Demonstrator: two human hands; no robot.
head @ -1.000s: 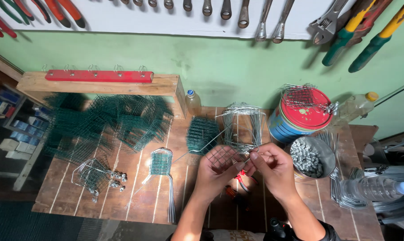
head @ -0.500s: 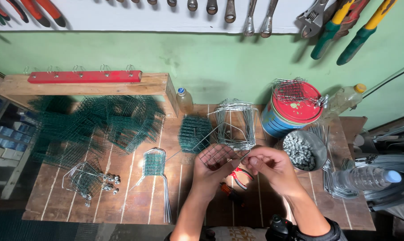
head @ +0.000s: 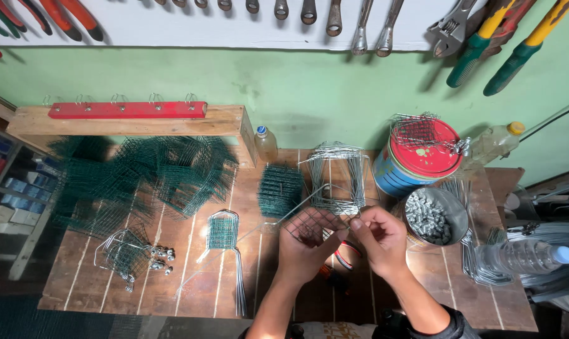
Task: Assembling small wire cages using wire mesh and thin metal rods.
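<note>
While the left hand (head: 304, 248) grips a small wire mesh panel (head: 309, 226) raised above the wooden bench (head: 190, 282) for steadiness, the right hand (head: 380, 235) pinches its upper edge, seemingly working the wire.

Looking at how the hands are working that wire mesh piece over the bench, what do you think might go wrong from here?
1. The left hand and right hand are bare on the small wire mesh piece; its cut ends could prick the fingers.
2. The long wire sticking out toward the green mesh stack might snag it.
3. The metal bowl of small parts sits close by the right hand; a wide swing may tip it.
</note>
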